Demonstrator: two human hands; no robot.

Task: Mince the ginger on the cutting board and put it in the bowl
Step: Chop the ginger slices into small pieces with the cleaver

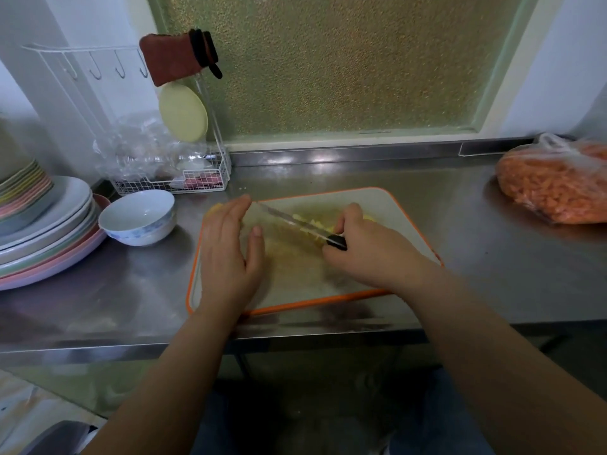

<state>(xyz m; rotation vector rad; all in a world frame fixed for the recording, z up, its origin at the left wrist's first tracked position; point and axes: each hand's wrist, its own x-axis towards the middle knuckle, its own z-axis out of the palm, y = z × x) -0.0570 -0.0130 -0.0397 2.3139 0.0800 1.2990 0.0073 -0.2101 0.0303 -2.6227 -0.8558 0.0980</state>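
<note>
Hands on cutting board [387, 205]; ginger [317, 226] pale yellow, chopped, under knife [295, 223].

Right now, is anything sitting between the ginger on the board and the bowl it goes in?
Only the left hand, resting flat on the cutting board between the ginger and the bowl. The counter strip between board and bowl looks bare.

Bare forearms without sleeves, and dark blue trousers [443, 421] below

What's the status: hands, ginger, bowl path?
Right hand grip shut on knife; left hand open, flat on cutting board. Ginger under blade, not minced out. Bowl empty, left of board, path clear.
</note>
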